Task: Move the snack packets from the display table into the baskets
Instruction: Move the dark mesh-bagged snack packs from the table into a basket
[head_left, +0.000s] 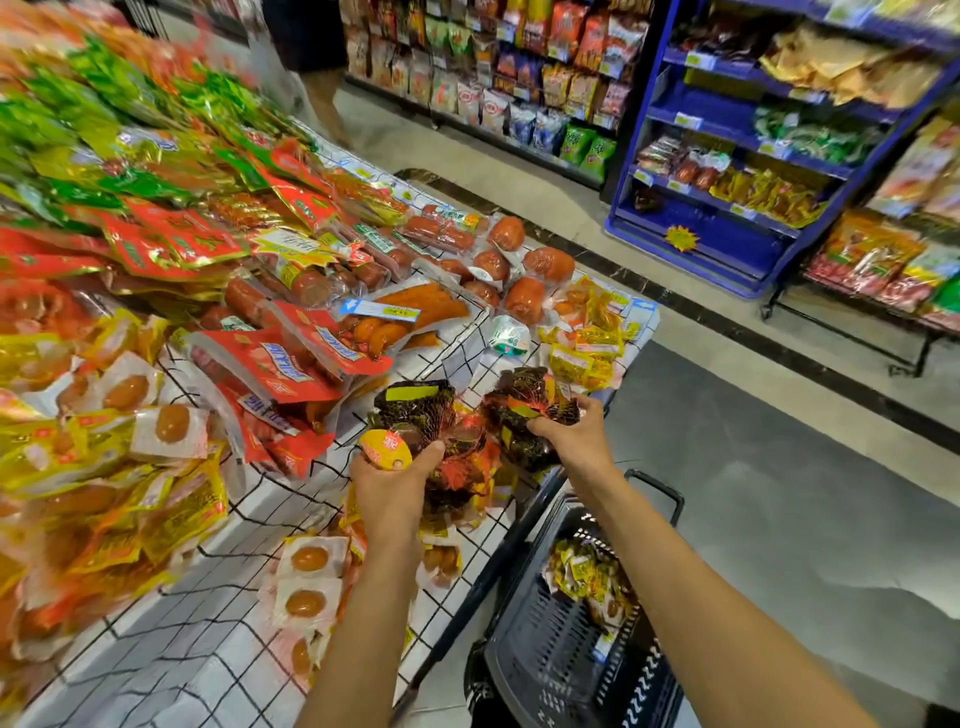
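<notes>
Both hands are loaded. My left hand (387, 483) grips the left net bag (418, 415) at its gathered neck, fingers curled just below a round yellow tag (385, 448). My right hand (574, 434) clamps the right net bag (522, 397) along its near edge. I judge the neck grip keeps the loose contents bunched for carrying.

Both bags sit at the near corner of the display table (218, 665); whether they are lifted off its checked cloth, I cannot tell. Each is red mesh, lumpy and slack, stuffed with dark glossy packets.

The basket (540, 634), dark perforated plastic, stands below my right forearm and holds yellow packets (587, 571).
</notes>
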